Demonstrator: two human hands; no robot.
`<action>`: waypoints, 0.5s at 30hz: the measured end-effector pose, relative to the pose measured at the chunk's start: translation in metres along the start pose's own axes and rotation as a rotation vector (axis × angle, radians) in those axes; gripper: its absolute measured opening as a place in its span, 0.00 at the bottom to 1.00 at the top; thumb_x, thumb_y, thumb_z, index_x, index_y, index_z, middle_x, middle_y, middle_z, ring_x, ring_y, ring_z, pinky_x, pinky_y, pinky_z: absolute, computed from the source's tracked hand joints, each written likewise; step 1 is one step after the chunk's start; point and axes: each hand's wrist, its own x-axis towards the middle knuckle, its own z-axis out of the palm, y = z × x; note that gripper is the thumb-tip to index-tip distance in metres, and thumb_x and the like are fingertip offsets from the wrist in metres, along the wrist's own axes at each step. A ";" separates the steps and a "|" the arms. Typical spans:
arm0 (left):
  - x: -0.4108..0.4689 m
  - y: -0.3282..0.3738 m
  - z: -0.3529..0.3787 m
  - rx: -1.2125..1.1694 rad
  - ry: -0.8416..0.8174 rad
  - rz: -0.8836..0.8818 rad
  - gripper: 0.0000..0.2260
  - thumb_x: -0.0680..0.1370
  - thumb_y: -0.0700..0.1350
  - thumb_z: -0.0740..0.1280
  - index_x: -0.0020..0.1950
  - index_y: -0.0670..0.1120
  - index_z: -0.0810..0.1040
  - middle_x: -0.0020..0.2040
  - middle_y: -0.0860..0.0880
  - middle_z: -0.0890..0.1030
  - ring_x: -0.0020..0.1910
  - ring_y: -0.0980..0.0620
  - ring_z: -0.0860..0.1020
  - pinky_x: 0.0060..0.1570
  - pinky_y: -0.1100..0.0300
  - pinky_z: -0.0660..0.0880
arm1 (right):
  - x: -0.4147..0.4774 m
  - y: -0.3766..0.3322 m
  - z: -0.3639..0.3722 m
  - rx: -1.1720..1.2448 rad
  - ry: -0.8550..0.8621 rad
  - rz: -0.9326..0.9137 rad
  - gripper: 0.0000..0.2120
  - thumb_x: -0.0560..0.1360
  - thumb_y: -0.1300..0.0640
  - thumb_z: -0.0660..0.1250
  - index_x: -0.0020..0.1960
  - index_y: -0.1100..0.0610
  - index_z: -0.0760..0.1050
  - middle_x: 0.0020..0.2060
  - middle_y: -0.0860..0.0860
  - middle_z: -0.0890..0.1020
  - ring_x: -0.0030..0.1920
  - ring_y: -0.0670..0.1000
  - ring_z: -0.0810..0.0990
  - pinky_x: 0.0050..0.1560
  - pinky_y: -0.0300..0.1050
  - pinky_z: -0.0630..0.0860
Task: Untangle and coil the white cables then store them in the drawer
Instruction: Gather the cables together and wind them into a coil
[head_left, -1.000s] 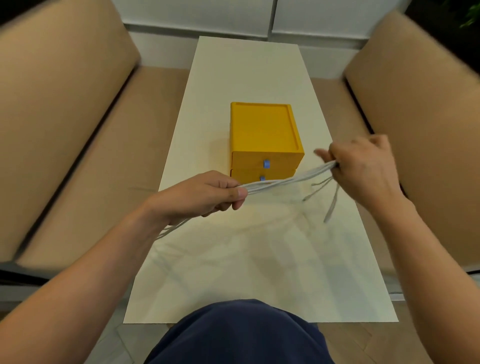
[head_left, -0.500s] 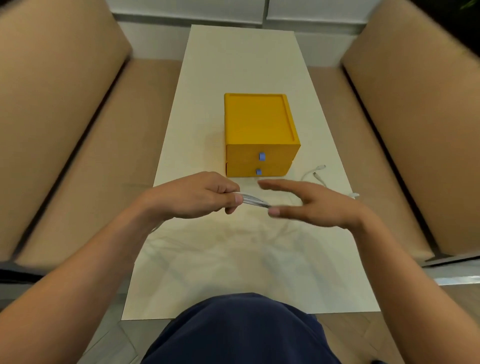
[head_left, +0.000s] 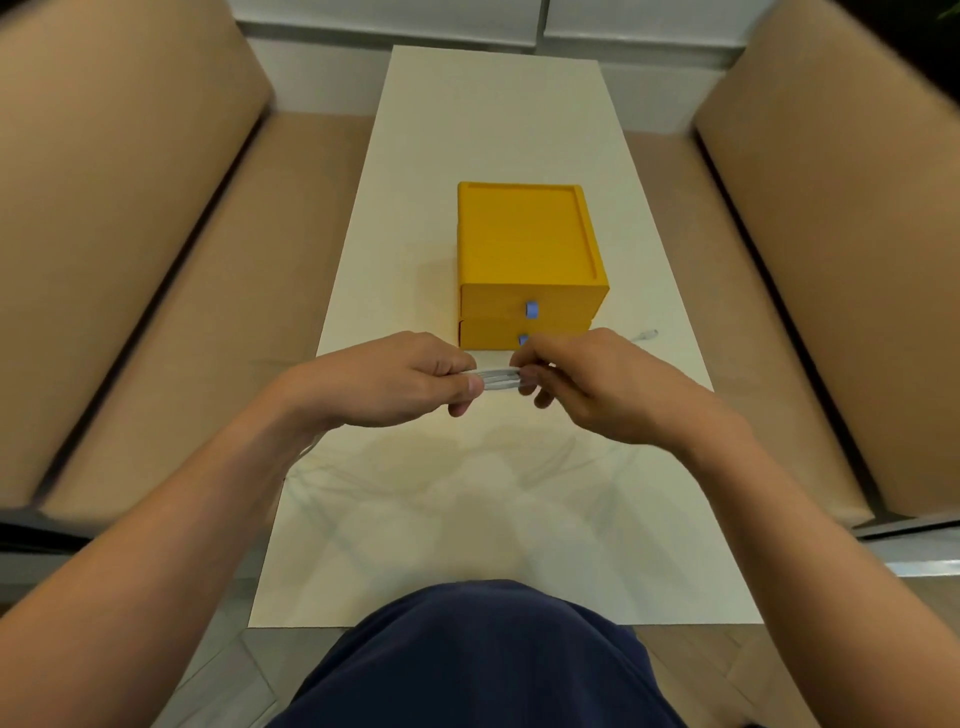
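Observation:
A short stretch of bundled white cables (head_left: 501, 378) runs between my two hands, just in front of the yellow drawer box (head_left: 527, 262). My left hand (head_left: 389, 382) grips the bundle in a fist, thumb on top. My right hand (head_left: 592, 382) pinches the same bundle from the right with curled fingers. The rest of the cables is hidden under my hands; one white plug end (head_left: 647, 335) lies on the table right of the box. Both drawers look closed, each with a small blue knob (head_left: 531, 309).
The long white table (head_left: 493, 130) runs away from me between two tan sofa seats (head_left: 171, 291) and their tall backrests. My dark blue lap fills the bottom centre. The box stands mid-table, slightly right.
My right hand let go of the far stretch of cable, swung back left with open fingers, and now pinches the bundle right beside my left hand. The loose ends dropped to the table.

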 end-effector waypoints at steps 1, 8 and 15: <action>0.000 0.000 -0.001 -0.002 0.013 -0.005 0.16 0.86 0.49 0.61 0.41 0.45 0.78 0.29 0.54 0.67 0.24 0.58 0.65 0.28 0.66 0.65 | 0.000 -0.002 0.003 -0.155 0.044 -0.020 0.08 0.86 0.51 0.57 0.59 0.49 0.74 0.48 0.46 0.83 0.44 0.49 0.82 0.45 0.54 0.81; 0.001 0.002 -0.002 0.018 -0.003 -0.004 0.16 0.85 0.49 0.62 0.40 0.47 0.78 0.30 0.51 0.68 0.26 0.57 0.64 0.28 0.66 0.63 | -0.002 0.002 0.004 -0.049 0.160 -0.097 0.04 0.82 0.53 0.67 0.55 0.52 0.79 0.46 0.44 0.80 0.44 0.49 0.79 0.45 0.53 0.80; -0.001 -0.001 -0.006 -0.003 -0.024 -0.008 0.16 0.86 0.48 0.62 0.40 0.45 0.78 0.28 0.55 0.68 0.26 0.58 0.64 0.27 0.67 0.63 | -0.006 0.014 -0.004 0.279 0.085 0.019 0.09 0.80 0.47 0.69 0.52 0.50 0.85 0.43 0.43 0.84 0.45 0.48 0.80 0.46 0.56 0.79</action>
